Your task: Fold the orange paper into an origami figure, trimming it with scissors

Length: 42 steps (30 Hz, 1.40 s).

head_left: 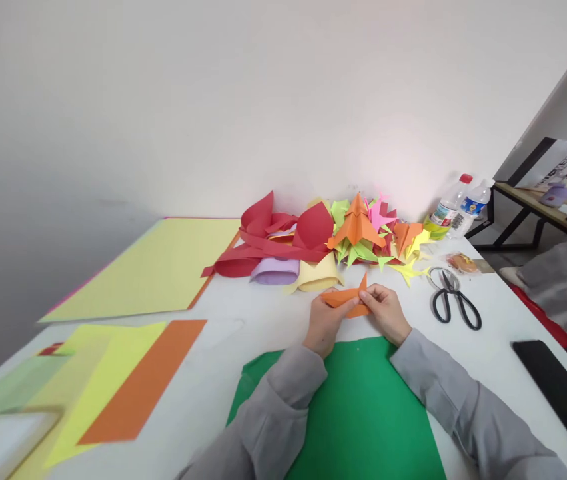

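Between my two hands is a piece of folded orange paper, with one narrow point standing up near the right side. My left hand grips its left part, the thumb lying along the front. The fingers of my right hand pinch the paper at the base of the upright point. Under my forearms lies a large green sheet. Just beyond my hands sit a pale yellow paper loop and a lilac paper loop.
Folded paper shapes, including an orange one and red strips, pile against the wall. Scissors, bottles and a black flat object are at right. Coloured sheets and a large yellow sheet lie left.
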Motion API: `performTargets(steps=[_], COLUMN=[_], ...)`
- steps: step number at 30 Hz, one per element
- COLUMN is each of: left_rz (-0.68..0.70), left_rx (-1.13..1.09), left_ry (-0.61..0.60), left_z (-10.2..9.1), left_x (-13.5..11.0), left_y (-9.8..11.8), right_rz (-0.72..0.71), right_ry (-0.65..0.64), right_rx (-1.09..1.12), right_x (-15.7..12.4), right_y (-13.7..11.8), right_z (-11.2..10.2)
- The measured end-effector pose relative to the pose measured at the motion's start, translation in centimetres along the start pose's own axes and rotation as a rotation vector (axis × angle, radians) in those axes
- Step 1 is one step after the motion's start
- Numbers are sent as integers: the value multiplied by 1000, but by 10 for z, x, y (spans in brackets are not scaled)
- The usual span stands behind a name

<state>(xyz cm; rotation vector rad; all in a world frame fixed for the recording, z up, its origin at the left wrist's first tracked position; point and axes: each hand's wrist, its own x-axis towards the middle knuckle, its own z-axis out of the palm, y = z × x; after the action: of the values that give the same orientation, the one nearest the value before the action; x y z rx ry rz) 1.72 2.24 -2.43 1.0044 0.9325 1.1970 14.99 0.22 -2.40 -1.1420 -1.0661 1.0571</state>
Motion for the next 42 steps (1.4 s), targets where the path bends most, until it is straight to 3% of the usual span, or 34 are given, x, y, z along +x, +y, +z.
performTargets(steps=[6, 14, 30, 38, 42], left_rz=[-10, 0, -119, -154, -143], left_rx=[-33, -67, -10, -116, -136], left_ry=[24, 17, 55, -48, -77], left_z=[0, -2, -6, -10, -9], left_x=[-1, 0, -4, 1, 1], left_y=[3, 5, 8, 3, 4], right_rz=[-18, -1, 61, 122, 85], right_ry=[-54, -16, -75, -68, -38], right_rx=[-10, -21, -33, 10, -6], right_x=[-1, 1, -3, 0, 1], right_y=[-1, -3, 3, -3, 0], right_z=[3, 5, 6, 5, 4])
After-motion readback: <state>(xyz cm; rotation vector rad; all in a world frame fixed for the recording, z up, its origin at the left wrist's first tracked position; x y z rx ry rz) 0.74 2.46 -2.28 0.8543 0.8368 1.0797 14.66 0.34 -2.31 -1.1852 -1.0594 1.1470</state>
